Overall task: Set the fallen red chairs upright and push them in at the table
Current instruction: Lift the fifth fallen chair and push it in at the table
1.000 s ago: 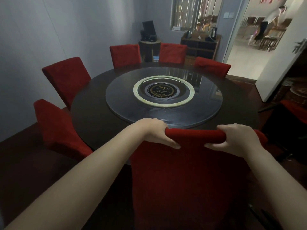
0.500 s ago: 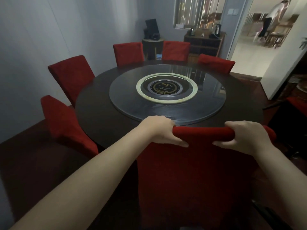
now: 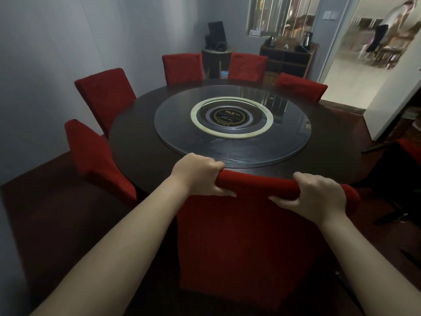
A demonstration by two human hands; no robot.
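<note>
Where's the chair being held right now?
Head view, bottom centre: the held red chair stands upright at the near edge of the round table, its top rail gripped by the left hand and right hand.

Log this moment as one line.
left hand grips red chair top | right hand grips same top | chair upright at table

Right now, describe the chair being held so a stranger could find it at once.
Start at the big round dark table with the glass turntable in its middle. The chair stands at its near edge, closest to the camera. Unlike the other red chairs, its top edge is gripped by the left hand and the right hand.
</note>
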